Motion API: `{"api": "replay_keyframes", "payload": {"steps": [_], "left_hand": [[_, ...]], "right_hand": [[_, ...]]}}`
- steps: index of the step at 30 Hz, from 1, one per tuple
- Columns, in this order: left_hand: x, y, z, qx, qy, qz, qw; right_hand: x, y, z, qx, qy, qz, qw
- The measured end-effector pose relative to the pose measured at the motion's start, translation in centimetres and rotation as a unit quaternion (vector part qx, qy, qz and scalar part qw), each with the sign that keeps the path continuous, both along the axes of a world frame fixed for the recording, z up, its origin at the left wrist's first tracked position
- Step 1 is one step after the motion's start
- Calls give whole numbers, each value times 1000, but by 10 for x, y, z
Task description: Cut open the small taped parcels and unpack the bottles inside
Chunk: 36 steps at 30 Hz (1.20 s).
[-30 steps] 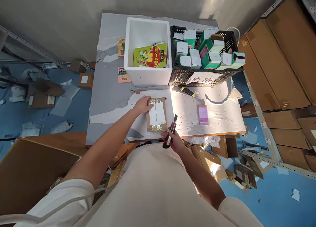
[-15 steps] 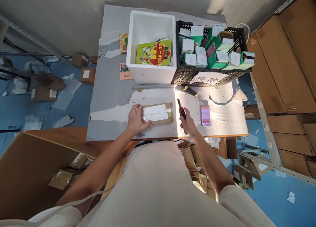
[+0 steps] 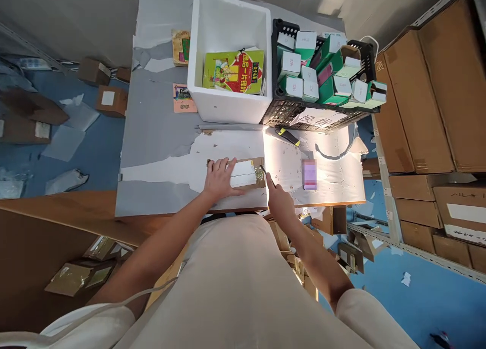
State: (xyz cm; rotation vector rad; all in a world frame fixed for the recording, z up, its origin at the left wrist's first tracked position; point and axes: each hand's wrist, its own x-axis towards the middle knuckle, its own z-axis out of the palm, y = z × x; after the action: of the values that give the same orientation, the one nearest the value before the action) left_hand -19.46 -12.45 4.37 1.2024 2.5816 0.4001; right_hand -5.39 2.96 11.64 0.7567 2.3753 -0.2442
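A flat brown cardboard box (image 3: 246, 174) with a white label and shiny tape lies on the table near its front edge. My left hand (image 3: 220, 179) rests across the box's left part, fingers spread on top and thumb along the near side. A utility knife (image 3: 267, 175) is in my right hand (image 3: 280, 202), whose fingers are wrapped round its handle. The knife tip is at the box's taped right end; whether it cuts in cannot be made out. My hand hides most of the handle.
Behind the box stand a white foam bin (image 3: 231, 106) holding booklets and a black crate (image 3: 281, 114) of green-and-white cartons. A second, black-and-yellow cutter (image 3: 287, 136) and a purple item (image 3: 309, 174) lie to the right. Shelved cartons (image 3: 417, 101) line the right side.
My right hand has brought the knife left and turned its tip to the box's right end. My left hand has slid further over the box, its fingers now spread. The view has shifted slightly.
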Motion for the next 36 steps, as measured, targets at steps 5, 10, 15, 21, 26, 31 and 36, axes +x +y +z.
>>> {"api": "replay_keyframes", "payload": {"steps": [5,10,15,21,26,31,36], "left_hand": [[3,3,1,-5,-24,43,999],[3,2,1,-10,-37,41,998],[4,2,0,-11,-49,41,998],[5,2,-1,-4,-58,38,998],[6,2,-3,9,-64,41,997],[7,2,-7,10,-54,45,997],[5,1,-11,16,-49,35,998]], "right_hand": [[-9,-21,0,39,-19,-16,999],[-7,-24,0,47,-34,-17,998],[-12,-30,3,39,-27,-5,999],[-12,-26,10,25,-42,8,999],[-8,-25,17,40,-52,13,998],[-6,-33,16,46,-40,29,998],[17,-37,7,34,-29,17,999]]}}
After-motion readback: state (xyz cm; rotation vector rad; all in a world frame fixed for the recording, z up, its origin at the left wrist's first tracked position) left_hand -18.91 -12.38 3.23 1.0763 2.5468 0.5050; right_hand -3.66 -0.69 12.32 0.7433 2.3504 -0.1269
